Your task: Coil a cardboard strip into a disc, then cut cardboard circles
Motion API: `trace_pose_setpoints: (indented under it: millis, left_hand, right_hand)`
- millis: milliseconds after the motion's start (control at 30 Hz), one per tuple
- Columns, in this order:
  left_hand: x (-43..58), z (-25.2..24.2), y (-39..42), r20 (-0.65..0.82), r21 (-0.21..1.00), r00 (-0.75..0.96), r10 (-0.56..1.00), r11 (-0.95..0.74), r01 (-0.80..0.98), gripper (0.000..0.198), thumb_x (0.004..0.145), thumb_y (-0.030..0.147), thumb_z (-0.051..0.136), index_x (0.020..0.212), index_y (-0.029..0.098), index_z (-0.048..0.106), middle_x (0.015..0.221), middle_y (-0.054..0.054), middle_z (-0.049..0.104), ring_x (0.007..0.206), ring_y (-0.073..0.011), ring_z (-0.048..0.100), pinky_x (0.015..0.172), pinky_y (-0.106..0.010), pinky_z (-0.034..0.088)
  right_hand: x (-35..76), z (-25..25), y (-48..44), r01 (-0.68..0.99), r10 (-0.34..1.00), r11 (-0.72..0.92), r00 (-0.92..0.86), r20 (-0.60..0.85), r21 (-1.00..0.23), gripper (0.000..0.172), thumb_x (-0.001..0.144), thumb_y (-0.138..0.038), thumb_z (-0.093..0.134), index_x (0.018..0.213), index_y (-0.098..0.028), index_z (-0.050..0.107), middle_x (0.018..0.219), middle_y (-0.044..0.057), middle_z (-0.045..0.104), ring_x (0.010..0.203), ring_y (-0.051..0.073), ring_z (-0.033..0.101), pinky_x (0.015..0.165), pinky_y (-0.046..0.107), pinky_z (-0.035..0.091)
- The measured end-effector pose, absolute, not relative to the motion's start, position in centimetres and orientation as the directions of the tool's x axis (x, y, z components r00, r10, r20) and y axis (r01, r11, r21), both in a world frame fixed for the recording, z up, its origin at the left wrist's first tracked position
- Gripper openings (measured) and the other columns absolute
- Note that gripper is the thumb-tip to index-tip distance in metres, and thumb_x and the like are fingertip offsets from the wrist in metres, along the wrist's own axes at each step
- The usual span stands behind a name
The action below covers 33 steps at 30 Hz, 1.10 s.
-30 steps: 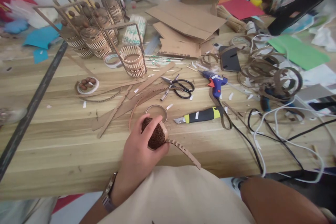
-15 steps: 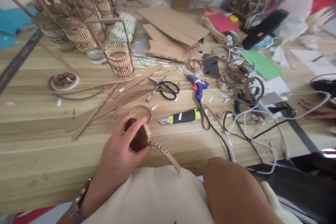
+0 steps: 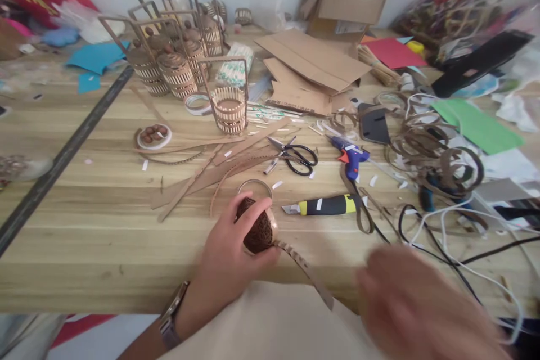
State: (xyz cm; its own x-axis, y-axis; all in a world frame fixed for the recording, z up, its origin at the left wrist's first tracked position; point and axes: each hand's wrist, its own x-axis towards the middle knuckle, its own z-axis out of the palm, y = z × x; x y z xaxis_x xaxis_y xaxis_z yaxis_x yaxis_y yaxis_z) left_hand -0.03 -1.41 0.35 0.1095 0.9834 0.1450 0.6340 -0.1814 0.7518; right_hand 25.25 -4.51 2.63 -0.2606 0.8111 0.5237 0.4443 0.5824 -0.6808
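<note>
My left hand (image 3: 228,256) is closed around a round coil of corrugated cardboard (image 3: 257,228), whose dark, ridged face is turned up. A loose cardboard strip (image 3: 301,264) trails from the coil toward my lap. Just beyond my fingers a thin ring (image 3: 255,184) lies on the table. My right hand (image 3: 400,287) is in the air at the lower right, apart from the coil, its fingers smeared by motion. To the right of the coil is a utility knife (image 3: 329,206) with its blade out. Scissors (image 3: 297,158) and a blue glue gun (image 3: 350,154) lie farther back.
Several lantern-like stick cages (image 3: 177,70) stand at the back left, and an open one (image 3: 230,107) is nearer. A small bowl of brown balls (image 3: 154,136) sits at left. Cardboard sheets (image 3: 312,59) lie behind. Tangled cables (image 3: 447,247) and cardboard rings (image 3: 439,146) crowd the right.
The view has swung left, so things appear farther right. My right hand has come into view at the lower right, where only the arm showed before. My left hand still holds the coil.
</note>
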Motion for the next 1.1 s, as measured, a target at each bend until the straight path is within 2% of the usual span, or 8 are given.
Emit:
trace_pose_setpoints:
  millis: [100,133,233,333,700,933,1000,1100]
  left_hand:
    - [0.0,0.8,-1.2,0.147,0.778,0.116,0.982,-0.187,0.600,0.060,0.074,0.015,0.068,0.131,0.029,0.058,0.140,-0.010,0.053,0.128,-0.0290,0.059,0.100,-0.039,0.053]
    - [0.0,0.9,-1.1,0.154,0.779,0.125,0.980,-0.198,0.595,0.059,0.074,0.015,0.068,0.131,0.028,0.058,0.139,-0.011,0.053,0.128,-0.0288,0.059,0.101,-0.040,0.053]
    - [0.1,0.9,-1.0,0.171,0.768,0.139,0.975,-0.221,0.601,0.057,0.076,0.014,0.067,0.131,0.027,0.057,0.138,-0.012,0.054,0.127,-0.0284,0.059,0.101,-0.040,0.053]
    - [0.2,0.9,-1.0,0.164,0.753,0.153,0.974,-0.224,0.619,0.055,0.078,0.016,0.067,0.131,0.027,0.057,0.138,-0.012,0.054,0.127,-0.0284,0.059,0.101,-0.039,0.053]
    - [0.7,1.4,-0.7,-0.021,0.759,0.277,0.961,-0.165,0.630,0.072,0.073,0.020,0.071,0.140,0.026,0.046,0.137,-0.012,0.050,0.125,-0.0303,0.058,0.101,-0.047,0.052]
    - [1.0,1.4,-0.8,-0.031,0.807,0.272,0.962,-0.137,0.575,0.072,0.071,0.025,0.074,0.137,0.025,0.044,0.128,-0.012,0.047,0.115,-0.0293,0.059,0.100,-0.049,0.053]
    - [1.0,1.2,-0.8,-0.011,0.792,0.236,0.972,-0.136,0.595,0.073,0.073,0.026,0.074,0.138,0.025,0.042,0.124,-0.011,0.046,0.114,-0.0293,0.059,0.098,-0.049,0.053]
    - [1.2,0.8,-0.8,0.054,0.741,0.133,0.990,-0.129,0.659,0.070,0.076,0.028,0.074,0.139,0.025,0.043,0.120,-0.011,0.045,0.113,-0.0300,0.059,0.095,-0.049,0.055]
  right_hand:
    - [22.7,1.3,-0.7,0.470,0.772,0.630,-0.291,0.565,-0.619,0.038,0.093,-0.006,0.060,0.120,-0.032,0.066,0.089,0.006,0.074,0.076,0.024,0.072,0.065,0.038,0.061]
    - [21.9,0.9,0.1,0.440,0.732,0.679,-0.339,0.591,-0.589,0.036,0.093,-0.008,0.062,0.120,-0.030,0.065,0.089,0.006,0.074,0.075,0.023,0.072,0.064,0.037,0.060]
    - [20.2,0.2,1.0,0.258,0.660,0.747,-0.398,0.637,-0.613,0.026,0.095,-0.017,0.065,0.120,-0.025,0.064,0.086,0.006,0.074,0.072,0.020,0.071,0.064,0.034,0.060]
    - [19.6,0.2,0.8,0.195,0.695,0.709,-0.358,0.624,-0.677,0.022,0.097,-0.014,0.063,0.116,-0.025,0.066,0.084,0.004,0.073,0.072,0.019,0.071,0.066,0.032,0.060]
    - [19.2,0.5,0.5,0.283,0.764,0.645,-0.250,0.595,-0.710,0.025,0.089,-0.004,0.063,0.101,-0.025,0.065,0.084,0.003,0.072,0.073,0.018,0.071,0.065,0.030,0.059]
    - [18.5,-0.3,0.6,0.309,0.781,0.614,-0.102,0.616,-0.727,0.023,0.089,-0.006,0.063,0.098,-0.028,0.066,0.079,0.002,0.073,0.071,0.020,0.071,0.063,0.031,0.058]
    - [18.2,-0.6,0.6,0.294,0.827,0.550,-0.061,0.559,-0.781,0.018,0.090,-0.010,0.063,0.095,-0.027,0.066,0.079,0.002,0.073,0.071,0.019,0.070,0.063,0.031,0.058]
    - [17.8,-0.8,0.6,0.201,0.958,0.287,-0.045,0.284,-0.937,0.004,0.094,-0.022,0.062,0.095,-0.025,0.065,0.079,0.001,0.072,0.062,0.016,0.068,0.053,0.026,0.055]
